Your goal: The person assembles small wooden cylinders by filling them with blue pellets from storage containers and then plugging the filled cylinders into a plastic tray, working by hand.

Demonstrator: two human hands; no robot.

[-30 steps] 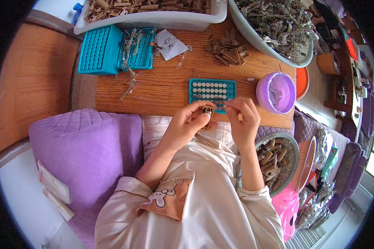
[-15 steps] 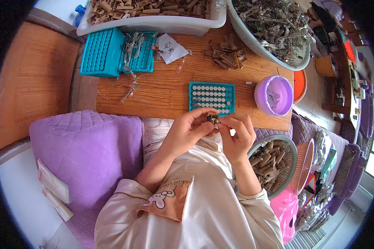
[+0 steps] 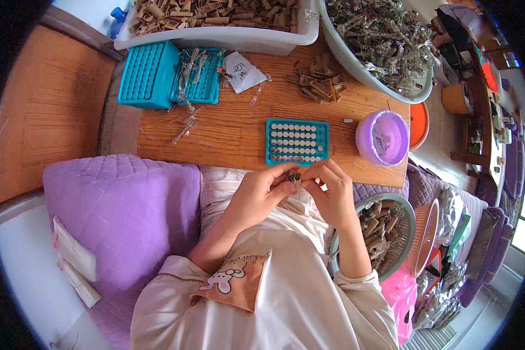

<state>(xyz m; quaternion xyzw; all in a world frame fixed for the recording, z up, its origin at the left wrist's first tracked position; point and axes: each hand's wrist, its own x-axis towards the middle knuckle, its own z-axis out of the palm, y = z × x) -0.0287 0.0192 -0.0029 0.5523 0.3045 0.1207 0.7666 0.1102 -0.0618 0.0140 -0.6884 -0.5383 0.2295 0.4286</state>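
Above my lap, close to the table's near edge, my left hand (image 3: 255, 197) pinches a small brown plastic case (image 3: 294, 177) with dark and shiny parts. My right hand (image 3: 334, 195) bends over the case from the other side, thumb and forefinger pressed together against it. Whatever lies between those right fingertips is too small to make out. Just beyond both hands sits a teal tray (image 3: 325, 135) holding rows of round, whitish button cells. A pile of brown plastic cases (image 3: 321, 86) lies farther back on the wooden table.
A purple bowl (image 3: 363, 137) stands to the tray's right. Teal trays (image 3: 147, 76), tangled wire lights (image 3: 189, 76) and a paper slip (image 3: 243, 72) lie at left. Behind are a white bin (image 3: 239, 39) and a basin (image 3: 344, 64). A grey basket (image 3: 411, 233) of brown pieces stands by my right arm.
Both hands have come down slightly toward my lap with the case, which is now turned differently and partly covered by fingers. The whole view has shifted a little.
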